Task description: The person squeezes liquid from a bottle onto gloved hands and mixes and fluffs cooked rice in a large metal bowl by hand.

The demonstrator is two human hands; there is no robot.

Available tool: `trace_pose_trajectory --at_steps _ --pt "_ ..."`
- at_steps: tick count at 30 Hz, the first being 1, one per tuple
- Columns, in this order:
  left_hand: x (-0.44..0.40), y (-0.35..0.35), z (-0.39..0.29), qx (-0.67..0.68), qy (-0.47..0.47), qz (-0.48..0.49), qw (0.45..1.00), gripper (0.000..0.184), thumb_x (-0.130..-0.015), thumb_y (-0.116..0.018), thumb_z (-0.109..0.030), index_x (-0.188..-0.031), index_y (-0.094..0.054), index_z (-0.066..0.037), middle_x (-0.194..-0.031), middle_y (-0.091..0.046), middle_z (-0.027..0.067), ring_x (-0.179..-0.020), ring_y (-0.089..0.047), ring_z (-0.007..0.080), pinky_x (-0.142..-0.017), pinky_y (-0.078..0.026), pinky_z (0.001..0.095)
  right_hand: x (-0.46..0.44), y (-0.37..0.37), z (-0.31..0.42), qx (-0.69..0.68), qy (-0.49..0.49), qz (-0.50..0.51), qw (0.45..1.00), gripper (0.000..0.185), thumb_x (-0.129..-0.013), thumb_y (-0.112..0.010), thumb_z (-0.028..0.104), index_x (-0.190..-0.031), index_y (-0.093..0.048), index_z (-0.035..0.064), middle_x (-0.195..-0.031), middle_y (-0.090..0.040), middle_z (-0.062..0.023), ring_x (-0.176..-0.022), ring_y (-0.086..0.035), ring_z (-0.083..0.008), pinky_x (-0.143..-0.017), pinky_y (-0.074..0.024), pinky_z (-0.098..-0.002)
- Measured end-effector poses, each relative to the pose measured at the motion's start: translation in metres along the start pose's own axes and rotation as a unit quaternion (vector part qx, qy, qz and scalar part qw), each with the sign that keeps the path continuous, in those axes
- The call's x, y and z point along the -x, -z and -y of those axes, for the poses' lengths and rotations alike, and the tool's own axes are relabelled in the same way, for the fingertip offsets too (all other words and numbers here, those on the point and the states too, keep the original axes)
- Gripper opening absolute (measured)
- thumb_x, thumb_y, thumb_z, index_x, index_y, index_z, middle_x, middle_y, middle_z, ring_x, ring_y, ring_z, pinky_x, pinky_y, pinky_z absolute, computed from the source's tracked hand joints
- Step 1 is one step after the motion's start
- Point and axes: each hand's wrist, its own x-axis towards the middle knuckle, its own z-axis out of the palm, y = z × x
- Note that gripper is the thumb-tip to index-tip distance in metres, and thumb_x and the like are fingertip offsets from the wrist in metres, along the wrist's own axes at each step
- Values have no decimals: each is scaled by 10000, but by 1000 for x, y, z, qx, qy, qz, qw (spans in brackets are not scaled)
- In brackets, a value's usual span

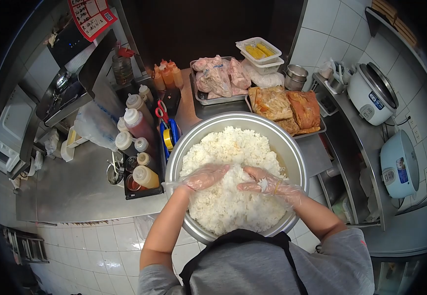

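A large round metal pot [174,162] is heaped with cooked white rice [238,211]. Both of my hands wear clear plastic gloves and reach over the rice from opposite sides. My left hand [207,177] rests against the heap with its fingers stretched toward the middle; their tips are partly hidden by rice. Across from it, my right hand [267,184] has its fingers apart, touching the rice, and some grains cling to its glove. Between the two hands the rice looks loose and slightly blurred.
Left of the pot stands a black crate [147,191] of squeeze bottles, with red-handled scissors [162,112] and a tape dispenser [168,140] beside it. Behind are trays of bagged raw meat [218,76] and marinated meat [272,103]. Rice cookers [370,93] line the right.
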Motion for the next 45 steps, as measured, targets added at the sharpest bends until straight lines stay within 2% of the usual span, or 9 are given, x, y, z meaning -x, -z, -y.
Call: trace_pose_trajectory --at_steps 1,6,13,24,35,39,41,43,45 --pt "-8 -1 -2 25 47 94 994 745 -966 -219 -606 -1384 -448 -34 -1348 -513 203 -1275 -444 345 -1113 -264 383 -1 -1 -7 39 9 5 999 847 -756 -757 473 -1336 -407 -36 -1217 -576 -218 -1140 -551 -286 -981 -413 -380" --pt "-7 -1 -29 19 90 143 985 1024 -823 -433 -731 -1453 -219 47 -1424 -383 271 -1382 -302 341 -1144 -241 364 13 -14 -25 256 19 11 967 1187 -699 -810 430 -1465 -46 -60 -1425 -357 -293 -1338 -363 -368 -1101 -315 -406" --pt "3 -15 -33 -71 54 125 988 1365 -562 -778 -657 -1466 -34 46 -1385 -398 306 -1327 -376 401 -1131 -283 384 -23 -58 -89 154 36 -157 975 988 -745 -707 136 -1510 -84 76 -1377 -435 -265 -1266 -437 -413 -1047 -367 -415" --pt "-10 -10 -45 112 -112 -59 986 1133 -628 -867 -356 -1476 -161 -100 -1362 -449 203 -1287 -434 326 -1097 -338 389 -14 -26 -32 -224 181 -128 949 930 -751 -782 349 -1472 -246 110 -1374 -462 -92 -1266 -440 -195 -1042 -387 -359" --pt "-26 -10 -50 324 -55 -176 928 450 -802 -755 -183 -1203 -571 -95 -1224 -598 71 -1136 -552 189 -999 -411 332 -27 -19 -31 -17 218 -248 944 467 -815 -670 174 -1246 -549 39 -1183 -611 -143 -1097 -587 -281 -934 -455 -388" --pt "-27 -26 -24 -311 -34 -205 927 444 -976 -388 -144 -1419 -413 -137 -1431 -454 100 -1319 -425 239 -1103 -214 497 -34 -26 -42 -23 214 -276 937 353 -831 -644 142 -1168 -599 46 -1128 -641 -125 -1027 -610 -280 -880 -473 -392" --pt "-42 -32 -14 -145 -1 -228 963 471 -995 -360 -259 -1450 -361 -137 -1464 -415 96 -1335 -404 239 -1098 -207 513 -36 -23 -47 113 184 -259 941 359 -851 -624 150 -1198 -581 68 -1154 -634 -107 -1007 -614 -274 -859 -479 -384" --pt "-49 -22 -39 200 84 -216 952 605 -1000 -282 -489 -1456 -350 -98 -1460 -417 102 -1350 -380 251 -1116 -188 476 -50 -28 -67 89 171 -288 938 302 -869 -612 173 -1152 -599 69 -1095 -636 -99 -939 -619 -249 -803 -486 -368" --pt "-65 -24 -33 235 90 -228 941 668 -982 -290 -550 -1431 -380 -64 -1403 -477 126 -1325 -412 268 -1109 -225 431 -89 -46 -122 -77 159 -328 928 254 -877 -613 203 -1088 -620 63 -1005 -639 -96 -863 -620 -223 -746 -491 -354"
